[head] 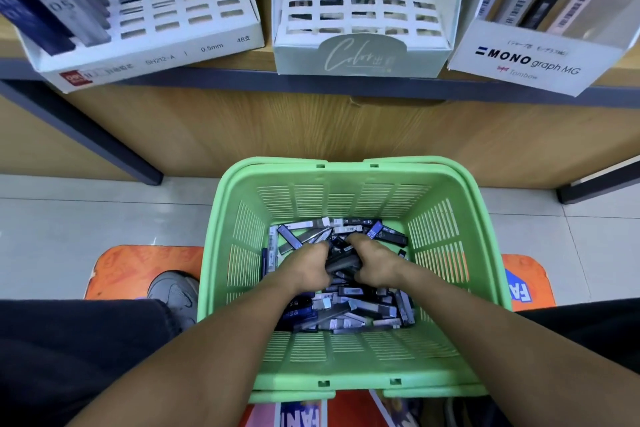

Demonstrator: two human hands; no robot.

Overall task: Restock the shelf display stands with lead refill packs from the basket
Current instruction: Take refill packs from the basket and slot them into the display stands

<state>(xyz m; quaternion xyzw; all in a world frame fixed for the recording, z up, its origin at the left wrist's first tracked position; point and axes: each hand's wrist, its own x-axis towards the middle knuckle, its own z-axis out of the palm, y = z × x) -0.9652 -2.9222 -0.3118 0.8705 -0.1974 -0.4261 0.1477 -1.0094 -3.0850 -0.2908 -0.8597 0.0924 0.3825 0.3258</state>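
A green plastic basket [446,184] stands on the floor below the shelf, its bottom covered with several loose lead refill packs [360,308] in black, grey and blue. Both my hands are down inside it. My left hand [304,265] and my right hand [375,262] curl from either side round a bunch of dark packs [343,263] held between them. On the shelf above stand three white display stands: the left stand [194,10], the middle stand [360,28] and the right MONO graph stand [526,59], each holding a few upright packs with many slots bare.
The wooden shelf edge [311,83] runs across above the basket, with a dark metal frame leg [104,142] at the left. An orange floor mat [138,267] lies under the basket. My grey shoe [173,291] and dark trouser legs sit beside it.
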